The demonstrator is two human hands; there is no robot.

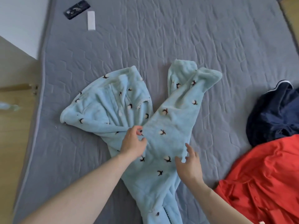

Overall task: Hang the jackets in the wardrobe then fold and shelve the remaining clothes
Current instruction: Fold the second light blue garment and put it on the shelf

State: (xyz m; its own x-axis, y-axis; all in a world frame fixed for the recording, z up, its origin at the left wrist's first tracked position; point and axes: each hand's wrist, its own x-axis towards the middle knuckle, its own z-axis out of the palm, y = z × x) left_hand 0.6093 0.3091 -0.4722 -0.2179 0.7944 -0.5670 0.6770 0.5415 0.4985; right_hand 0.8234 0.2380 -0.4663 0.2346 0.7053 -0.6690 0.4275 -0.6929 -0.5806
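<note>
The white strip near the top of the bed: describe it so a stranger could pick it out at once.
Start from the grey quilted mattress and go to its far left corner, well away from the pale blue fleece garment. There a dark phone-like slab lies at an angle, and the white strip lies right beside it. It is the only plain white, narrow rectangle on the bed.

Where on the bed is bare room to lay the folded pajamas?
Bare grey quilted mattress lies beyond the light-blue fleece pajamas, right of the black phone and white strip. A narrower strip runs along the left edge. Crowded at right: navy garment, red garment.
</note>
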